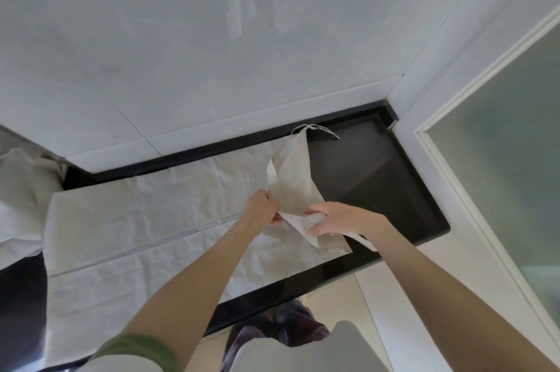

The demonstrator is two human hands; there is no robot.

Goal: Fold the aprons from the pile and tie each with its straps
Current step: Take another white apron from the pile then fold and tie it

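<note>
So there's a beige apron [292, 177], plain woven cloth with a slightly coarse, linen-ish look, folded down into a narrow tapered shape that stands up off the tabletop [378, 177] and leans toward 12 o'clock. At its top end there's a thin white strap [315, 128] looped into a little bow-like tangle, with one end trailing off toward 3 o'clock. The tabletop itself is glossy black, smooth and reflective, with a raised black lip along the back edge. Most of its left half is covered by a big sheet of pale cloth [151, 220], wrinkly and creased all over, with a straight seam running across it. The left hand [263, 206] is closed in a pinch on the lower left edge of the apron, fingers curled tight around the fabric. The right hand [336, 218], just at 3 o'clock from the left one, is mostly closed too, thumb and fingers gripping the bottom part of the fold, with a flat strip of strap hanging out from under it toward 5 o'clock. Over at 9 o'clock there's a rumpled pile of light fabric [21, 189], soft and bunched up.
</note>
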